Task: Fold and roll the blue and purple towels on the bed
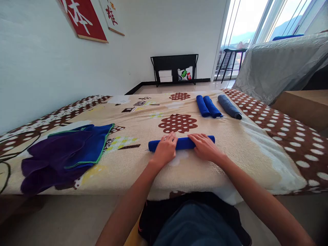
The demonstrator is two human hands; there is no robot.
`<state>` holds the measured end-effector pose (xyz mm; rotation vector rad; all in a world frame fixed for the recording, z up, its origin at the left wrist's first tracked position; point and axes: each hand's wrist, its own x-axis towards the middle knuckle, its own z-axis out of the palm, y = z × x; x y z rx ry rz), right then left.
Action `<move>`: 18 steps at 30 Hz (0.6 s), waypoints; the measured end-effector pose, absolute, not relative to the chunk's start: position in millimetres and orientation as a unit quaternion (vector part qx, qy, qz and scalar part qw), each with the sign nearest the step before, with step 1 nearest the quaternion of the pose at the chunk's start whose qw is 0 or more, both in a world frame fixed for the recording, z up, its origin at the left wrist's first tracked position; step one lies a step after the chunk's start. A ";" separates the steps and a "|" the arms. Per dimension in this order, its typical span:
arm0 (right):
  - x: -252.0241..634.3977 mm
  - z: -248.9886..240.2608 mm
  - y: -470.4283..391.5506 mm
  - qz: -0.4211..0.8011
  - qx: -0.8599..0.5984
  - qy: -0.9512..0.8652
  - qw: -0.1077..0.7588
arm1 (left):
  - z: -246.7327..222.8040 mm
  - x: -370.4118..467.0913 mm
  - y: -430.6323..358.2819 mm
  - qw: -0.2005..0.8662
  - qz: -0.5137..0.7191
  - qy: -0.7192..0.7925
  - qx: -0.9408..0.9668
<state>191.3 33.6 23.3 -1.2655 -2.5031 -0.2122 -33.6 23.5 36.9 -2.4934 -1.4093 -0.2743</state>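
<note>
A rolled blue towel (185, 143) lies crosswise on the blanket right in front of me. My left hand (166, 147) curls over it left of its middle. Toward its right end, my right hand (203, 145) rests over the roll, fingers closed round the top. The roll's left end shows a few loose threads. What the fingertips do on the far side is partly hidden. Farther back to the right lie two more blue rolls (208, 106) side by side, and a grey roll (229, 106) beside them.
A loose pile of purple cloth (55, 159) and blue cloth with green edging (98, 143) lies at left on the patterned blanket (143, 171). Past the bed stand a black rack (174, 63) and a stool (232, 51). A sheet-covered piece (284, 61) and a cardboard box (302, 106) are at right.
</note>
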 end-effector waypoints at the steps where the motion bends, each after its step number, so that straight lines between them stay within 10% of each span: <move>1: 182.4 22.1 35.7 -0.059 -0.420 -0.890 0.165 | 36.0 -26.7 26.5 0.112 -0.088 -0.467 -0.873; 18: 253.2 -6.2 64.5 -0.029 -0.420 -0.892 0.164 | 18.7 -95.7 40.4 0.065 -0.090 -0.491 -0.864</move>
